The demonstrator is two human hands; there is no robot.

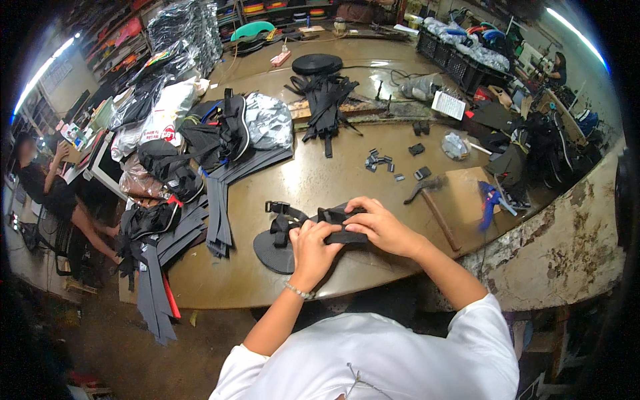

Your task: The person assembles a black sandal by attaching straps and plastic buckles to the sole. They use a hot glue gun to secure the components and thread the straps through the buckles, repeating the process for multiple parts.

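Working at the sandal's straps appears to be the step in hand: you have the black sandal point(272, 259) flat on the brown worktable point(293, 177), just in front of you, with its rounded bare end toward your left. Your left hand point(315, 251) lies over the middle of it, the fingers bent and close together on the webbing, the thumb reaching toward your right hand point(385, 228). That one comes in from the other side, its fingers curved over the straps near the far end, a gap showing between the upper fingers and the lower ones. Your own hands hide the contact, so I cannot tell whether either one is pinching the webbing or only pressing on it.

A black buckle point(275, 207) stands out past the sandal's upper edge, beyond your left hand, on a strap that looks loose. As I judge it, the next move calls for steadying the sole with the left hand while the right draws its strap flat and straight, without a twist. Keep the loose buckle end from folding under.

The hammer point(437, 217) lies to the right, apart from your right hand, its handle slanting toward you. Small dark buckle parts point(378, 161) are scattered farther back, beyond the sandal.
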